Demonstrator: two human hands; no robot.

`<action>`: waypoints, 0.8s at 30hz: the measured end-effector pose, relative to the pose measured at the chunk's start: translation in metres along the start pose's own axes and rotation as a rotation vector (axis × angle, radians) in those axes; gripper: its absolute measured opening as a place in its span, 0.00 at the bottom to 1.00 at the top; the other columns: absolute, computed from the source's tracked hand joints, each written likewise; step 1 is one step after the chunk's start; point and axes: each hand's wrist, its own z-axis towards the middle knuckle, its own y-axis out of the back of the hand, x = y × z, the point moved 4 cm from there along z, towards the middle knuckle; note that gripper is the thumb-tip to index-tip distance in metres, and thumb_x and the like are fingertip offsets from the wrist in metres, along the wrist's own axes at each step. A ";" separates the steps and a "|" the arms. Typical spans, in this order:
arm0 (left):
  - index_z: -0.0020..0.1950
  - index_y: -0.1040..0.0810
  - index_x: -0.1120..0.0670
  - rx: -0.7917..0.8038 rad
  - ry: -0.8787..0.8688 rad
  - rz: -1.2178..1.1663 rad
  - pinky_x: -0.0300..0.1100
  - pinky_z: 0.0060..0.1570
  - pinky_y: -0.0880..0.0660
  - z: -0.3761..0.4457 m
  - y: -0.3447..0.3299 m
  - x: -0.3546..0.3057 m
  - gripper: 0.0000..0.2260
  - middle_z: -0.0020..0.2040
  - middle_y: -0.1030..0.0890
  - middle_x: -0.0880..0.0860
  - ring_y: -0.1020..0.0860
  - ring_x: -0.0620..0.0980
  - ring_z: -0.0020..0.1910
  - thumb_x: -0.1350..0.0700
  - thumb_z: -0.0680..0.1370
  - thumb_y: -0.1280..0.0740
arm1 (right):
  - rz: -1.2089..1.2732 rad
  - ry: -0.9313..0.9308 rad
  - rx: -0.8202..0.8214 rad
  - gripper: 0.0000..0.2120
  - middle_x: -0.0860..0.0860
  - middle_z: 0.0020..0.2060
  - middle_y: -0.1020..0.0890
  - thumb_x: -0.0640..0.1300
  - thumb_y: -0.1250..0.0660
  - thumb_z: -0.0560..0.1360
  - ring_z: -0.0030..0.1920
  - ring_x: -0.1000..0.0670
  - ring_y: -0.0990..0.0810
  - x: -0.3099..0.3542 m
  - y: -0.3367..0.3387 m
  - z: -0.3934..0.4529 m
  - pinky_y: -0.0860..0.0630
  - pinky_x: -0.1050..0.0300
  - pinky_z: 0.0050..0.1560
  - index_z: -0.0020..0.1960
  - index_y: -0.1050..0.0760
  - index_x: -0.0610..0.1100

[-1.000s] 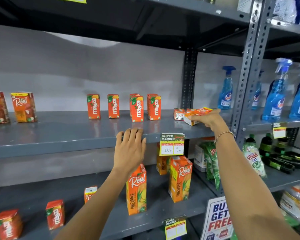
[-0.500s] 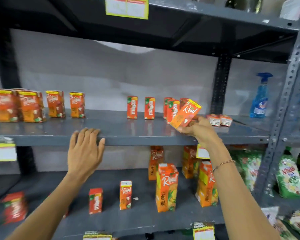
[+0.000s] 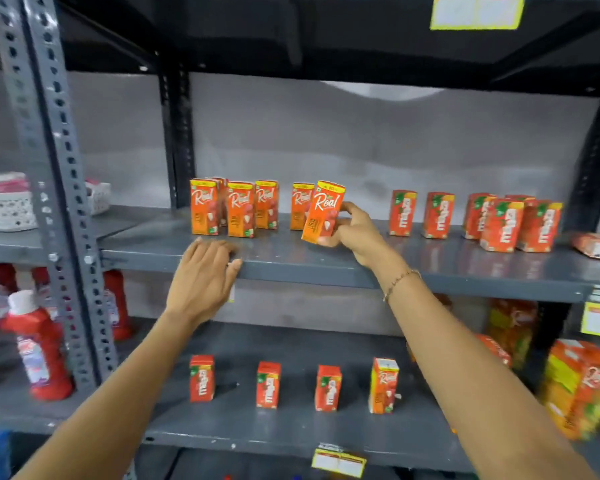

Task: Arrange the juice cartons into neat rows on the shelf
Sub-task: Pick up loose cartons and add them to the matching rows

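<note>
Grey painted metal shelf with a dull sheen; glossy printed card cartons; shiny red plastic bottle at eight o'clock.

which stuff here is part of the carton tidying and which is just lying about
Job: Real carton gripped by right hand; Real row; red cartons; left hand on shelf edge.
Not job: red bottles; white basket; price tag.

Red bottles stand lower left, a white lace-patterned basket above them.
</note>
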 end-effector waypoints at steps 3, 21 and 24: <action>0.50 0.25 0.57 -0.037 -0.007 -0.015 0.46 0.50 0.35 -0.002 -0.006 0.000 0.16 0.46 0.21 0.54 0.24 0.57 0.44 0.49 0.80 0.47 | -0.099 -0.020 -0.026 0.32 0.41 0.55 0.19 0.24 0.31 0.66 0.56 0.43 0.21 0.008 -0.029 0.025 0.24 0.52 0.58 0.66 0.31 0.42; 0.48 0.22 0.56 -0.072 -0.084 0.040 0.44 0.47 0.35 -0.001 -0.014 0.005 0.24 0.45 0.20 0.52 0.23 0.54 0.41 0.48 0.82 0.55 | -0.225 -0.090 0.031 0.39 0.45 0.67 0.26 0.26 0.29 0.67 0.68 0.44 0.28 0.000 -0.078 0.054 0.29 0.44 0.67 0.73 0.39 0.44; 0.49 0.22 0.56 -0.084 -0.041 -0.029 0.44 0.50 0.35 -0.001 -0.013 0.005 0.20 0.46 0.20 0.52 0.23 0.54 0.43 0.48 0.82 0.51 | -0.249 -0.033 -0.003 0.34 0.46 0.65 0.26 0.32 0.28 0.69 0.66 0.46 0.27 0.004 -0.065 0.041 0.28 0.49 0.66 0.72 0.37 0.43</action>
